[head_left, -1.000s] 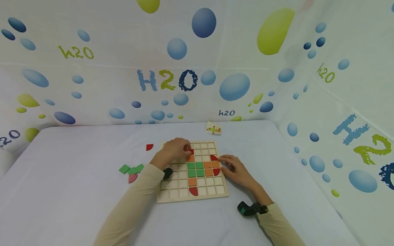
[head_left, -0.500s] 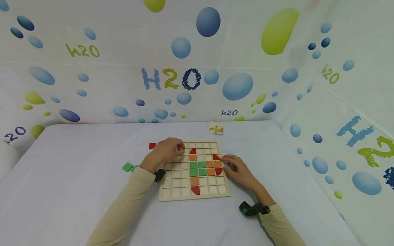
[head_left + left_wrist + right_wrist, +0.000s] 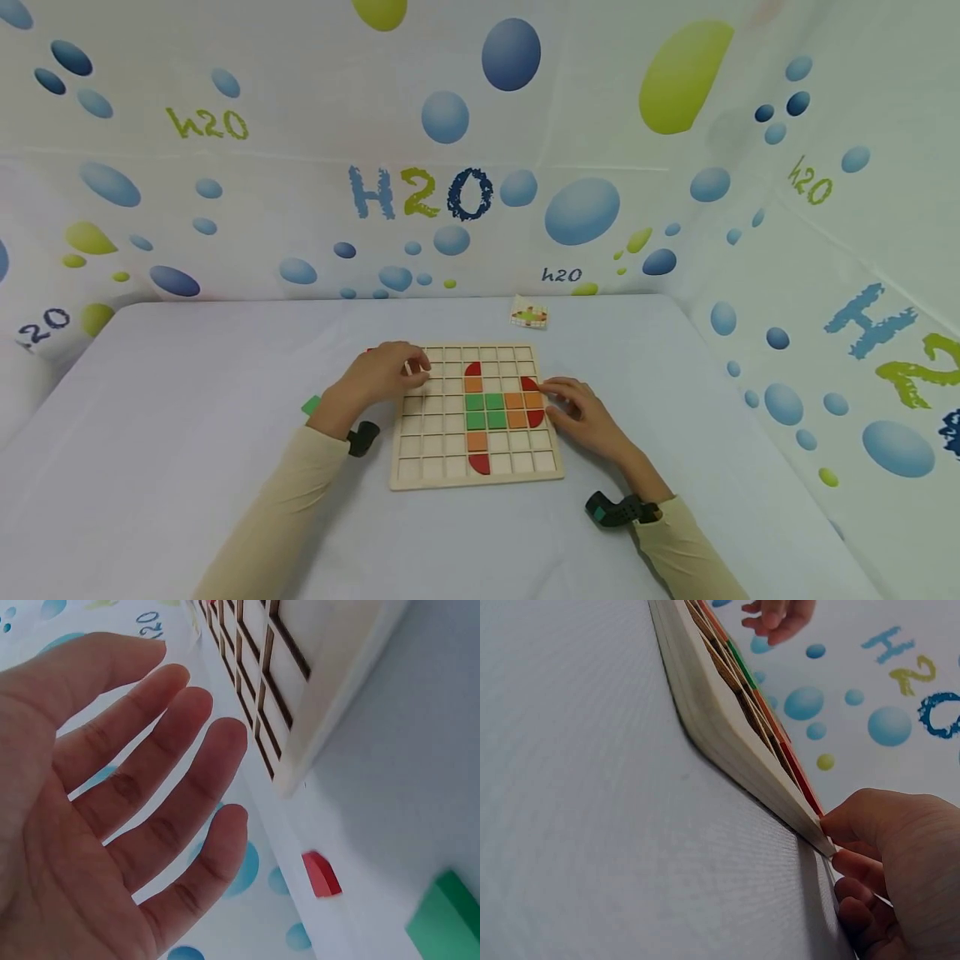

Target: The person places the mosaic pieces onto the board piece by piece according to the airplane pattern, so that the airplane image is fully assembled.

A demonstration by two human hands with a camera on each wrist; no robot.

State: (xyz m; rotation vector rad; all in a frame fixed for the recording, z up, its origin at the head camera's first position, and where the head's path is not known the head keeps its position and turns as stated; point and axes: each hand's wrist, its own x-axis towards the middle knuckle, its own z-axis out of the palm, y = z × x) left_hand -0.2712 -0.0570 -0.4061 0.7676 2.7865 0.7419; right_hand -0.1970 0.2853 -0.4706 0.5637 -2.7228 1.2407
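My left hand (image 3: 381, 373) hovers over the far left part of a wooden grid board (image 3: 433, 423), fingers loosely bent and holding nothing; its bare palm (image 3: 82, 847) shows in the left wrist view. My right hand (image 3: 587, 421) rests against the board's right edge, thumb and fingertips touching the rim, as the right wrist view also shows. In the grid lie green square tiles (image 3: 476, 402), orange square tiles (image 3: 477, 442) and red quarter-round tiles (image 3: 478, 464). They form columns and a block right of centre.
Left of the board lie a loose red tile (image 3: 321, 874) and a green tile (image 3: 450, 922), mostly hidden by my left arm in the head view. A small pattern card (image 3: 529, 314) lies behind the board. A printed curtain (image 3: 300, 167) hangs at the back.
My left hand has let go of the red quarter-round tile at the far end of the column and drawn back left. My right hand stays at the board's edge.
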